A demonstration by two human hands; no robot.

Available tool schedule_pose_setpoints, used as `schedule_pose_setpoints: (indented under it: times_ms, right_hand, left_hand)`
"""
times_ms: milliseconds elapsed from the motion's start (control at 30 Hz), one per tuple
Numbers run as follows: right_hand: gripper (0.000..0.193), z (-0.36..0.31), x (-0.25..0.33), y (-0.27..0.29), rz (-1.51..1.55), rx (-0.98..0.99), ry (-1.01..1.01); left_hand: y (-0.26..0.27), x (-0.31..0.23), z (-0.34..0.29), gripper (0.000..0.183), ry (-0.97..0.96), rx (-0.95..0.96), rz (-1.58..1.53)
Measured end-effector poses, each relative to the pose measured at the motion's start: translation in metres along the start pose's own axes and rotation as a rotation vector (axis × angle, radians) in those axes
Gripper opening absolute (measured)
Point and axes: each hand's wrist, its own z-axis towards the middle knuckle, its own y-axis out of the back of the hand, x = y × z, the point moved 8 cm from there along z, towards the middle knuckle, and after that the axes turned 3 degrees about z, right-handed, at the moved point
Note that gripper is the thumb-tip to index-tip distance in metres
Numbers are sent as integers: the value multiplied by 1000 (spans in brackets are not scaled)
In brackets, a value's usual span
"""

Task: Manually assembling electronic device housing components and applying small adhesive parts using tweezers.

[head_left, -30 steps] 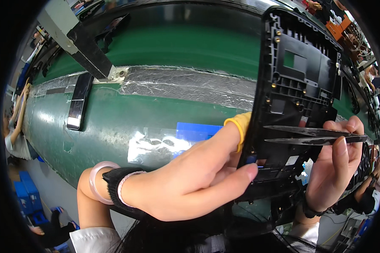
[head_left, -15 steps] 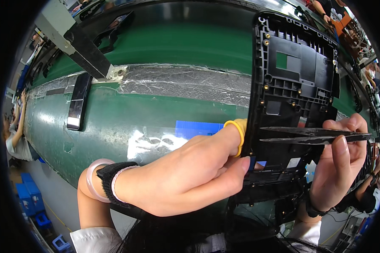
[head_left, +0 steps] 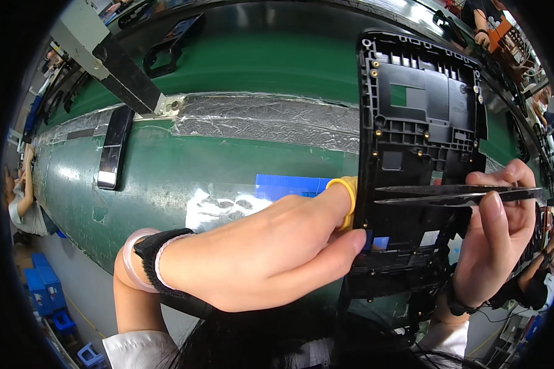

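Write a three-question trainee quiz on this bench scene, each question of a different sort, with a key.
1. True or false: the left hand grips the black plastic frame at its left edge.
2. What does the right hand hold? A tweezers, B screwdriver, C brush.
3. Fill in: the finger cot on the left index finger is ____ in colour.

Key: 1 true. 2 A, the tweezers lie across the frame, tips pointing left. 3 yellow.

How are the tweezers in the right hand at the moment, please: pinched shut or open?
Open: the tweezers show two separate blades with a thin gap running toward the tips.
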Motion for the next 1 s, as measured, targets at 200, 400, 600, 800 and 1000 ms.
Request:
schedule_pose_setpoints:
  times_ms: [200,400,600,800,1000]
  right_hand:
    - [29,-2,4,-10,-161,-14,27]
    - [24,5,-2,2,115,-59,-26]
    - [23,7,-21,-4,447,-93,-212]
    - [18,13,17,13,275,-162,179]
    - [25,-48,72,-24,-162,105,697]
  left_hand:
    - [5,6,1,35,98,-34,5]
    - [4,-6,2,39,-104,-50,-377]
    - [-5,-13,5,55,-412,48,-1074]
    - [11,-24,-4,60,-482,27,-1146]
    - [29,-6,-22,35,-133,-382,182]
